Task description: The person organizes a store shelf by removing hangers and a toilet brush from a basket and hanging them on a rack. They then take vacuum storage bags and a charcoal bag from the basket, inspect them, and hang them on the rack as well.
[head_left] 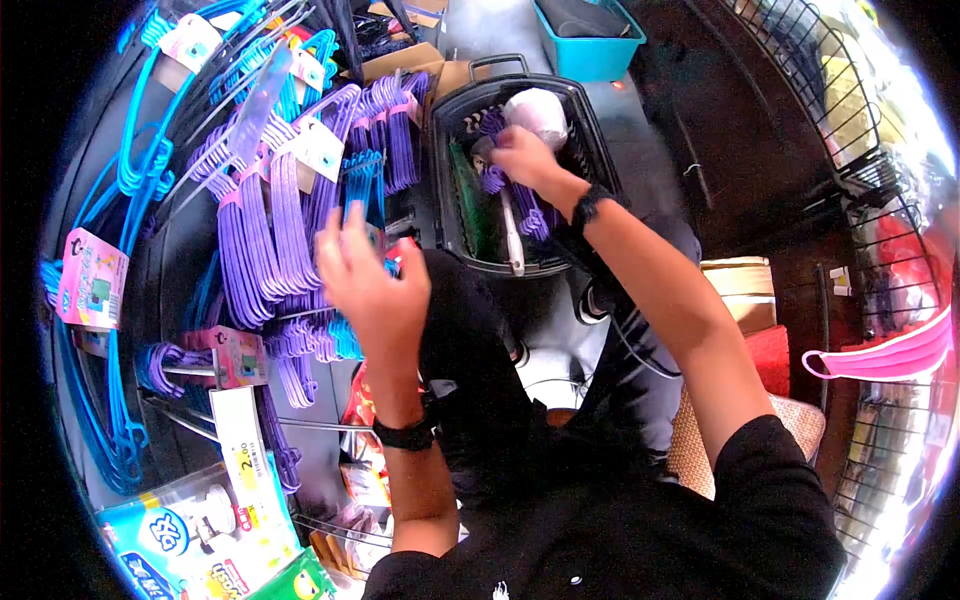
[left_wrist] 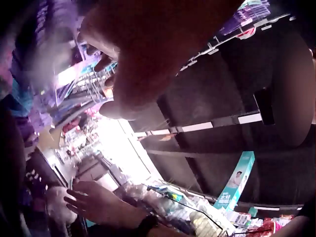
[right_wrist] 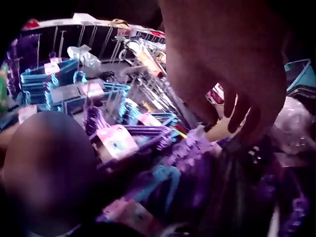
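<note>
My left hand (head_left: pixel 375 285) is raised in front of the rack of purple hangers (head_left: pixel 265 240), its fingers spread and loosely bent with nothing between them. In the left wrist view the same left hand (left_wrist: pixel 133 64) looms large and dark. My right hand (head_left: pixel 530 160) reaches over a black basket (head_left: pixel 440 225), fingers hanging relaxed beside purple hangers (head_left: pixel 493 180) inside it. Those fingers look apart in the left wrist view. Also in the basket are a white wrapped bundle (head_left: pixel 538 115), a bristly green item (head_left: pixel 470 200) and a white handle (head_left: pixel 512 235).
Blue hangers (head_left: pixel 125 300) with pink labels hang at the far left. Metal rack prongs stick out near my left forearm. A teal bin (head_left: pixel 590 50) stands behind the basket. To the right are a wire rack (head_left: pixel 870 200) and a pink mask-like item (head_left: pixel 890 350).
</note>
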`<state>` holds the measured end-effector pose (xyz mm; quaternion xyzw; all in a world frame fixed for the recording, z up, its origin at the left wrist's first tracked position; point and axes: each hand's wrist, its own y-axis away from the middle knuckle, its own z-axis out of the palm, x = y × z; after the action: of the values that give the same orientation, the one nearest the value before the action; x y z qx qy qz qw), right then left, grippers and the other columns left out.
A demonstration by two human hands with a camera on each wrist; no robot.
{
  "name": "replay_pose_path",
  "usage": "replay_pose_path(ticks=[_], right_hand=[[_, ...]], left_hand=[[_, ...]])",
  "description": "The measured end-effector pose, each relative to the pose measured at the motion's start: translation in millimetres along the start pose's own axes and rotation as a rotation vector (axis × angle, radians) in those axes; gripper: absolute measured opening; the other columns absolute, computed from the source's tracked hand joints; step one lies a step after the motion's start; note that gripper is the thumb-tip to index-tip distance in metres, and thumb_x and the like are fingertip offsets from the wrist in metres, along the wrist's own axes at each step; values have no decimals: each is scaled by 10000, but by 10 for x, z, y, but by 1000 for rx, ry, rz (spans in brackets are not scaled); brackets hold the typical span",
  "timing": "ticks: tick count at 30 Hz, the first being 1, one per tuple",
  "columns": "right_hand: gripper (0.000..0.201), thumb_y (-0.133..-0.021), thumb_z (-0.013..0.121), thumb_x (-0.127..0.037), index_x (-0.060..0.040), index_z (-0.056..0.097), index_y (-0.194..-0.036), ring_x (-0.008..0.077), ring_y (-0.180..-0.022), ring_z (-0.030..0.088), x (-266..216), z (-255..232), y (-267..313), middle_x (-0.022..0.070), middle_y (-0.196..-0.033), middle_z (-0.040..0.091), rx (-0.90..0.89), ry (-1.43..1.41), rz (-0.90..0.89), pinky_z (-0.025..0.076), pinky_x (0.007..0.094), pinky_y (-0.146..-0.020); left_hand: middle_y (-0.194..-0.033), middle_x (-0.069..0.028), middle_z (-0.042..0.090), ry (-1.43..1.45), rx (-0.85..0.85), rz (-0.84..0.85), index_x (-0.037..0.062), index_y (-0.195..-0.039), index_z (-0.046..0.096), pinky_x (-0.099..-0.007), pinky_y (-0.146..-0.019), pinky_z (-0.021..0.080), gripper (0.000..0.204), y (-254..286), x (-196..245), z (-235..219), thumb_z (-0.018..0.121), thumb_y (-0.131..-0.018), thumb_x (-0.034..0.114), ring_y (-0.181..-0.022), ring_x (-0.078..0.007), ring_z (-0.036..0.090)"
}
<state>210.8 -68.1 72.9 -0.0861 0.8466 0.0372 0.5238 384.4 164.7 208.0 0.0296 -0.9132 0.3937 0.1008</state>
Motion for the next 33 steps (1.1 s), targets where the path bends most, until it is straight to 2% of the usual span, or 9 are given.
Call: replay_pose_path(ticks=[3,6,12,13,21,24,25,30,33], right_hand=[[540,-827,697,-290,59,601,-1228,463,-1190,601,826,-19,3,313,-1260,622,-20,189,229,484,483,-1011],[822,-850,707,-266,59,307,-1491,482,-1423,337,578,-178,313,292,-1522,370,-98,389,555,333,535,-1154],[572,-866,663,-202,102,531,-1332,477,-1158,623,893,-151,219,310,-1278,615,-126,-18,644,511,559,-966],[422,-882,624,-205,98,650,-1175,473,-1006,691,1014,-52,191,302,-1098,698,32,243,443,556,523,-865],[367,-882,636,-317,40,685,-953,412,-877,698,560,-208,267,248,-881,704,248,-103,191,529,449,-784],[317,-946,656,-282,29,660,-886,228,-633,646,88,-353,554,195,-690,627,185,-109,58,479,425,-610],[316,-959,653,-269,31,651,-860,200,-594,610,6,-351,638,178,-655,607,186,-114,-31,461,410,-576],[292,-973,637,-202,13,641,-775,135,-484,541,-122,-298,905,113,-553,575,49,-230,-263,407,358,-476],[230,-924,651,-129,-8,612,-733,141,-463,501,-49,-221,894,126,-539,522,30,-208,-454,385,362,-463]], left_hand=[[-1335,-255,560,135,-210,-15,21,-1282,596,-503,-1081,401,491,75,183,365,706,-823,158,-1246,-429,530],[-1304,-246,580,358,-374,-55,11,-1228,619,-484,-1076,416,425,229,273,754,693,-830,142,-1225,-423,551],[-1218,-170,646,360,-451,-78,46,-1181,638,-443,-994,479,355,330,361,1076,673,-845,151,-1146,-376,615],[-1196,-159,658,354,-434,-95,52,-1172,642,-435,-977,489,341,334,351,1098,669,-848,154,-1126,-367,627],[-1079,-144,679,386,-346,-113,44,-1115,658,-400,-875,530,256,345,232,1118,657,-885,157,-1014,-328,669],[-1064,-115,683,666,-286,-268,45,-1109,660,-360,-858,536,227,284,246,1112,660,-916,163,-1003,-265,676],[-1255,-112,609,629,-375,-219,57,-1285,575,-357,-855,539,402,288,114,1165,690,-903,107,-1099,-244,631],[-1605,-150,187,926,30,-285,110,-1574,60,-452,-935,564,1090,-40,417,429,716,-735,-125,-1361,-363,440],[-1616,-175,185,1048,45,-213,85,-1591,46,-483,-1075,489,1182,-170,453,57,747,-656,-94,-1409,-380,392]])
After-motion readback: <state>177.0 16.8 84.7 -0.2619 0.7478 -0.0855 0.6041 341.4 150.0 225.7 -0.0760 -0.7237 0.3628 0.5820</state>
